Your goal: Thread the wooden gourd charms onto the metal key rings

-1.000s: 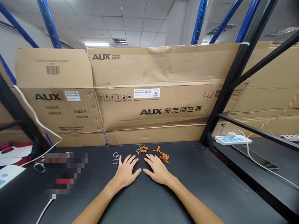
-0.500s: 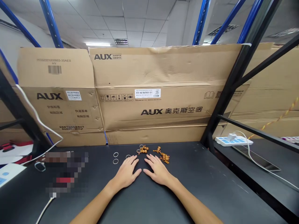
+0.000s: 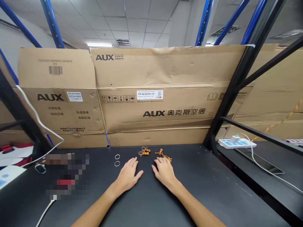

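**L hand [image 3: 127, 172] & R hand [image 3: 165, 172] palm-down, apart**

Blk tabletop [image 3: 146, 205] fills the lower view. Wide AUX carton [image 3: 151, 75] stands along its back edge; smaller AUX carton [image 3: 80, 78] beside it, L side. Blk rack post [image 3: 226, 101] slants up at R. On the next surface beyond it: a dark flat slab [image 3: 262, 162] & a wht power strip [image 3: 224, 144].

Both hands lie mid-table, fingers extended, thumbs pointing inward w/ a gap between them. R fingertips overlap part of a bead charm [image 3: 169, 159] – can't tell if touching.

Other brown beads near the back of the table: a bead cluster [image 3: 146, 152] w/ metal ring at its edge, ahead of the gap btwn hands, & a small bead piece [image 3: 161, 151] just R of it.

Smallest: two loose metal rings, far ring [image 3: 117, 154] & near ring [image 3: 117, 165], L of the L fingertips – one behind the other, not touching.
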A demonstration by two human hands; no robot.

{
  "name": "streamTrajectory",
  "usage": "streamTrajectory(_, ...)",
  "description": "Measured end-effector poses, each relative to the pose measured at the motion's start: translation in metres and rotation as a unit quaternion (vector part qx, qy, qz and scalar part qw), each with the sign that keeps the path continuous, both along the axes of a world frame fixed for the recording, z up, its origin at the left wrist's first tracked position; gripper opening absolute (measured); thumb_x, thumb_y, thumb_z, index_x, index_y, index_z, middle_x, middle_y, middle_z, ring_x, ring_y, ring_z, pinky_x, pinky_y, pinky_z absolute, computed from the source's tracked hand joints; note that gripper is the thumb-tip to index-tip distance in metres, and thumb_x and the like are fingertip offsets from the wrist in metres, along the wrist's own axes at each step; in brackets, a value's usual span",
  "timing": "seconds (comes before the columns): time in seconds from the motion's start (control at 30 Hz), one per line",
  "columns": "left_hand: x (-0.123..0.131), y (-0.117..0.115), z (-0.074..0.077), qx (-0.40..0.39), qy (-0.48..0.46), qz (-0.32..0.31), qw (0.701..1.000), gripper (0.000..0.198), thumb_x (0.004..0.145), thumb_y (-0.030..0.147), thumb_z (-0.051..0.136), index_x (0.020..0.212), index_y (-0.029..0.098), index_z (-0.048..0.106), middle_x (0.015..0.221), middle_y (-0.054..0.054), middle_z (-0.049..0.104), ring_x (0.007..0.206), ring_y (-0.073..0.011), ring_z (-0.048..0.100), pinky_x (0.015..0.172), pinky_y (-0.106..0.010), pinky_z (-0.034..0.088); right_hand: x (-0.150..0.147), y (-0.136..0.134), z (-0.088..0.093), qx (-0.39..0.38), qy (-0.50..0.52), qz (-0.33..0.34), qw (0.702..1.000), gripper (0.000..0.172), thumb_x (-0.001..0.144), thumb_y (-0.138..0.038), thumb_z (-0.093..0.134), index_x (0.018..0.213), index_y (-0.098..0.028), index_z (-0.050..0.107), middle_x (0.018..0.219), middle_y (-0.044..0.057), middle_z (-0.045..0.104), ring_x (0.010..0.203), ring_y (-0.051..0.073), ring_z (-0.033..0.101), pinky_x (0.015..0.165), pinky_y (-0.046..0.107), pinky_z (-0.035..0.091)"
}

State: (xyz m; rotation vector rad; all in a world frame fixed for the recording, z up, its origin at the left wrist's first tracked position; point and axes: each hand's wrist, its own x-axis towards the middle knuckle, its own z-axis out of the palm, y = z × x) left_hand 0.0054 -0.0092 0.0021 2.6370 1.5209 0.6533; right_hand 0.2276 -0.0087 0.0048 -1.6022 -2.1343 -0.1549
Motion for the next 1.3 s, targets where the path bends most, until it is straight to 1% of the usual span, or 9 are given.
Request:
streamTrajectory(0.17,0.000,-0.002,0.004,0.009,-0.024,-0.042,0.999,0.045,0.093,0.044,0.044,0.127,0.017,0.052,0.137,-0.012,0.050,0.128,-0.0274,0.044,0.106,-0.044,0.038,-0.007,-0.006,-0.004,0.015,0.052,0.147,0.988,0.031,0.088,-0.027,0.049,0.114,-0.015,0.063,0.125,0.012,0.059,0.118,0.024,0.052,0.101,0.037,0.041)
streamTrajectory(0.23,0.000,-0.002,0.006,0.014,-0.036,-0.050,0.998,0.043,0.092,0.042,0.044,0.127,0.017,0.052,0.135,-0.012,0.052,0.127,-0.0268,0.045,0.106,-0.044,0.039,-0.008,-0.007,0.000,0.030,0.068,0.174,0.982,0.031,0.089,-0.022,0.046,0.114,-0.016,0.062,0.126,0.010,0.058,0.120,0.022,0.049,0.103,0.037,0.039)
streamTrajectory(0.3,0.001,-0.003,0.007,0.015,-0.040,-0.052,0.998,0.042,0.092,0.042,0.045,0.127,0.018,0.051,0.134,-0.012,0.052,0.126,-0.0272,0.045,0.105,-0.045,0.039,-0.006,-0.006,0.005,0.039,0.070,0.141,0.987,0.034,0.085,-0.014,0.043,0.113,-0.017,0.062,0.124,0.009,0.059,0.118,0.023,0.049,0.103,0.040,0.038)
streamTrajectory(0.43,0.001,-0.005,0.010,0.000,-0.031,-0.048,0.998,0.041,0.092,0.041,0.045,0.125,0.017,0.052,0.135,-0.013,0.051,0.127,-0.0281,0.045,0.105,-0.045,0.039,0.002,-0.002,0.010,0.008,0.025,0.006,1.000,0.045,0.074,-0.003,0.045,0.112,-0.018,0.063,0.120,0.013,0.060,0.112,0.030,0.049,0.098,0.046,0.038)
streamTrajectory(0.5,0.001,-0.005,0.011,-0.009,-0.029,-0.047,0.998,0.041,0.093,0.041,0.045,0.125,0.016,0.052,0.135,-0.013,0.050,0.127,-0.0282,0.044,0.105,-0.045,0.039,0.005,0.000,0.008,-0.017,0.009,-0.017,1.000,0.045,0.071,0.000,0.044,0.109,-0.017,0.064,0.118,0.014,0.060,0.110,0.031,0.049,0.095,0.047,0.039)
streamTrajectory(0.67,0.001,-0.005,0.013,-0.013,-0.020,-0.050,0.998,0.039,0.093,0.039,0.045,0.124,0.017,0.053,0.134,-0.013,0.051,0.127,-0.0277,0.044,0.104,-0.045,0.040,0.004,0.001,0.002,-0.041,0.076,0.061,0.994,0.050,0.068,0.005,0.038,0.108,-0.012,0.063,0.117,0.014,0.058,0.112,0.025,0.050,0.099,0.037,0.042)
streamTrajectory(0.87,0.002,-0.007,0.016,-0.010,-0.030,-0.059,0.998,0.036,0.093,0.035,0.046,0.123,0.017,0.052,0.132,-0.013,0.052,0.124,-0.0277,0.047,0.102,-0.047,0.042,0.000,-0.002,0.001,-0.026,0.195,0.214,0.957,0.059,0.065,0.004,0.033,0.115,-0.019,0.056,0.128,0.007,0.051,0.117,0.017,0.050,0.103,0.033,0.041)
streamTrajectory(1.13,0.001,0.002,0.004,0.017,-0.106,-0.089,0.990,0.027,0.092,0.017,0.040,0.112,0.016,0.058,0.125,-0.013,0.056,0.117,-0.0240,0.053,0.100,-0.043,0.046,0.000,-0.001,0.000,-0.019,0.115,0.123,0.986,0.036,0.087,-0.016,0.043,0.119,-0.020,0.057,0.124,0.011,0.056,0.116,0.024,0.049,0.095,0.041,0.042)
streamTrajectory(1.3,0.004,0.006,0.002,0.003,-0.122,-0.113,0.986,0.026,0.093,0.017,0.038,0.100,0.020,0.063,0.111,-0.009,0.063,0.105,-0.0210,0.058,0.093,-0.039,0.050,-0.004,-0.005,0.005,-0.028,0.078,0.128,0.988,0.038,0.091,-0.025,0.047,0.129,-0.024,0.050,0.128,0.009,0.055,0.115,0.024,0.048,0.092,0.039,0.040)
